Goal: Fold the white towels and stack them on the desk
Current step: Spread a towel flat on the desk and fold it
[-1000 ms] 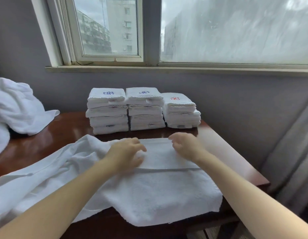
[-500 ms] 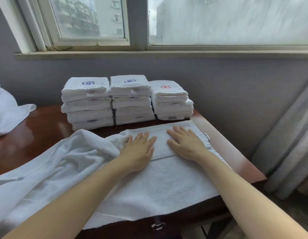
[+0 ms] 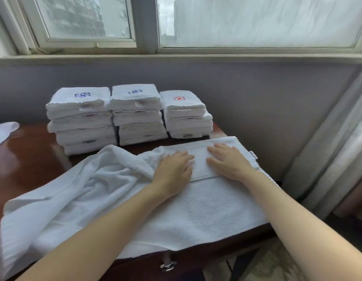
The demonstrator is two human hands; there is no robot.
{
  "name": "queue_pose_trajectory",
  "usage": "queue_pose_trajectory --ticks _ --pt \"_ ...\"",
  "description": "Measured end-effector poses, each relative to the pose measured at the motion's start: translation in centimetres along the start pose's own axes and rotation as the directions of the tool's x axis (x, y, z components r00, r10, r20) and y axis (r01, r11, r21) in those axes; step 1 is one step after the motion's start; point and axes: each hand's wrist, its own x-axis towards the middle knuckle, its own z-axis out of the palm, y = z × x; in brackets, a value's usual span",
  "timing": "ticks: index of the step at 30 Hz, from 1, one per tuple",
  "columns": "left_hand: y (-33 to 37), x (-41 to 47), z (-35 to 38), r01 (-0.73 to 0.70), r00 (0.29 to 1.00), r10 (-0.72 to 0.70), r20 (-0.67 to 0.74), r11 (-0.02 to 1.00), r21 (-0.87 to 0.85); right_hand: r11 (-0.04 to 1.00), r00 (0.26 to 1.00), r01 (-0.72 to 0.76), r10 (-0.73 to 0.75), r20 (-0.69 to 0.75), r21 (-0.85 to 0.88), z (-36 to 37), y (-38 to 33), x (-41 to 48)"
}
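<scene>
Three stacks of folded white towels sit at the far side of the desk (image 3: 28, 159): left stack (image 3: 80, 120), middle stack (image 3: 137, 114) and right stack (image 3: 186, 114), side by side and touching or nearly so. The right one looks shorter. So much of the job looks done.

Current towel (image 3: 196, 209) lies spread on the near right part of the desk, not yet folded. Its right end is flat; its left end is bunched and rumpled, trailing toward the near left edge. Left hand (image 3: 174, 169) is flat, fingers spread, palm down on the towel, holding nothing. Right hand (image 3: 228, 161) is the same, just beside it, pressing the far band of the towel. Judged step: smoothing before the first fold.

More unfolded white cloth (image 3: 3, 132) shows at the far left edge, so likely more left to do.

Edges: the towel's near hem overhangs the near desk edge, and its right hem runs close along the right desk edge, so slip-off risk there. Stacks stand just beyond the towel's far edge, little room there. Open wood is at the left, far of the bunched end. A curtain (image 3: 328, 149) hangs to the right, apart from the desk.
</scene>
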Motion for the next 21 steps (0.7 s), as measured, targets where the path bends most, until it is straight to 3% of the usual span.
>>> queue_pose_trajectory --ticks 2,5,11,15,18,21 --pt "-0.2 -0.7 -1.6 0.011 0.996 -0.028 -0.087 0.981 -0.194 0.992 0.994 0.009 0.004 -0.106 0.124 -0.2 -1.6 -0.2" --pt "-1.3 -2.2 -5.1 0.002 0.971 -0.073 -0.230 0.956 -0.294 0.965 0.987 0.104 -0.070 -0.147 0.240 -0.2 -5.6 -0.2" --pt "-7.6 -7.3 -12.3 0.174 0.899 -0.253 -0.358 0.955 -0.238 0.888 0.959 0.281 -0.251 -0.130 0.363 1.5 -15.8 0.5" --pt "-12.4 -11.9 -15.3 0.316 0.858 -0.366 -0.360 0.929 -0.193 0.851 0.920 0.390 -0.374 -0.115 0.351 3.4 -22.2 1.2" --pt "-15.2 -15.7 -17.2 0.404 0.815 -0.445 -0.371 0.896 -0.186 0.800 0.862 0.499 -0.496 -0.100 0.333 4.6 -26.4 1.2" --pt "-17.1 -18.9 -18.4 0.490 0.762 -0.530 -0.372 0.847 -0.203 0.722 0.748 0.608 -0.661 0.068 0.331 5.3 -30.4 0.7"
